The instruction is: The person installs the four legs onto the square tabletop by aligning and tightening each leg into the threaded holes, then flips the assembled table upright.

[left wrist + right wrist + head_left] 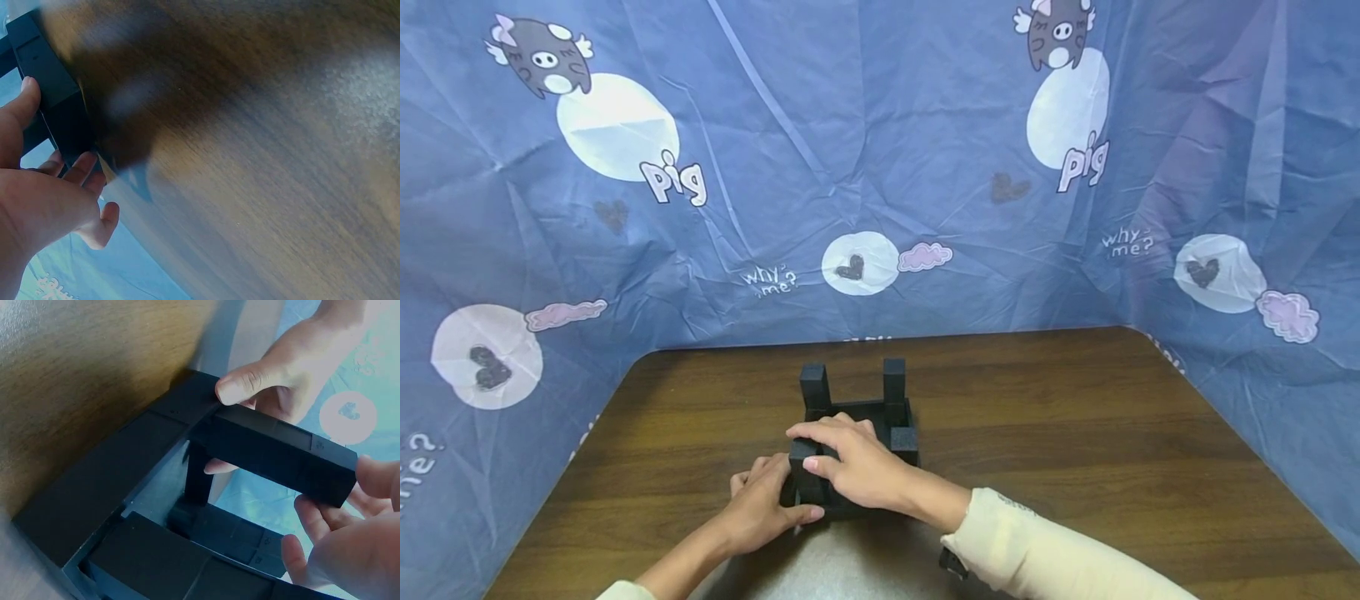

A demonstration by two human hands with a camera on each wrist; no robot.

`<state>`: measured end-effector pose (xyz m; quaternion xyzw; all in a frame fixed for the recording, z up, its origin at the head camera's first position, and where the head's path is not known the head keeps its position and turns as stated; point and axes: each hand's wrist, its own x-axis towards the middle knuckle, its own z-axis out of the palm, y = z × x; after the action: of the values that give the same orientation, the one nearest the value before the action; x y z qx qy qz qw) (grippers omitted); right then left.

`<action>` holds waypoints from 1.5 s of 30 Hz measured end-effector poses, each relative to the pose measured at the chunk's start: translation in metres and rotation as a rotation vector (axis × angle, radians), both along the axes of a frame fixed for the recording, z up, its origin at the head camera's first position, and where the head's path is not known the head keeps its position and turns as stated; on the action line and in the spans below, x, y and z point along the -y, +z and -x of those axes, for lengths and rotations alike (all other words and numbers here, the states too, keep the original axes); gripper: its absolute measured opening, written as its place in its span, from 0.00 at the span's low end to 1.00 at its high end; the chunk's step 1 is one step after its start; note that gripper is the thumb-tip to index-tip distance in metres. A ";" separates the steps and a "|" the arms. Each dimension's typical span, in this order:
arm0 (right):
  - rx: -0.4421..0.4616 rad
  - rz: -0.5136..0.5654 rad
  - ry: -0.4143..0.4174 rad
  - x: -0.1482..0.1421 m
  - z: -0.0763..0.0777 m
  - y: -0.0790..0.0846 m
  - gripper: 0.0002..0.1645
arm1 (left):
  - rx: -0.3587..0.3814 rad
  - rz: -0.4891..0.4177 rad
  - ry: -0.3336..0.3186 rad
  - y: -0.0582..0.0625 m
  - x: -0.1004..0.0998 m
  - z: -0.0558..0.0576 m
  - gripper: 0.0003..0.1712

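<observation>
A black square piece [859,510] with several upright posts, like a small upturned table, sits on the wooden table. At its near left corner my left hand [762,506] grips the base, thumb on the near side and fingers round the left side. In the right wrist view the left thumb [234,390] presses the corner by the foot of the near left post [281,453]. My right hand [861,467] reaches over the base and holds the top end of that same post between thumb and fingers. In the left wrist view the left hand [47,200] lies against the black corner [62,115].
The brown wooden table [1037,400] stretches out on both sides of the black piece. Behind and beside it hangs a blue printed cloth [925,167]. The far left post [815,387], far right post [894,387] and near right post [905,443] rise near the right hand.
</observation>
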<state>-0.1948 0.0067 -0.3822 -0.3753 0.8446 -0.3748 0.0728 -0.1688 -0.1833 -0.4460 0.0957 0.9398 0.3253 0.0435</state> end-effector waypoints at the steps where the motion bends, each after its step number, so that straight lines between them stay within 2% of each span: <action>1: 0.004 0.011 -0.002 0.000 0.000 0.000 0.24 | 0.000 0.004 0.000 0.000 0.000 0.000 0.40; 9: 0.037 0.047 -0.079 0.004 0.004 -0.005 0.19 | 0.009 0.007 -0.013 0.001 0.001 -0.001 0.41; 16: 0.090 0.058 -0.146 0.008 0.005 -0.012 0.22 | 0.000 -0.010 -0.012 -0.001 0.001 -0.001 0.41; 19: 0.076 0.056 -0.127 0.006 0.005 -0.015 0.21 | 0.008 -0.006 -0.013 -0.001 0.000 -0.001 0.43; 24: 0.013 0.060 -0.046 0.003 0.005 -0.016 0.25 | 0.029 0.001 -0.014 0.000 0.001 -0.001 0.46; 31: -0.082 0.036 0.034 0.000 0.004 -0.008 0.23 | 0.015 -0.007 -0.015 0.000 0.001 -0.001 0.41; 37: -0.126 -0.015 0.028 0.001 0.004 -0.003 0.19 | 0.007 -0.004 -0.008 -0.001 0.001 0.000 0.39; 45: -0.195 -0.046 0.000 0.006 0.005 -0.003 0.17 | 0.009 0.010 -0.006 -0.001 0.001 0.000 0.42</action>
<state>-0.1999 0.0007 -0.3857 -0.4083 0.8561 -0.3169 -0.0009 -0.1686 -0.1844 -0.4468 0.0968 0.9409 0.3207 0.0493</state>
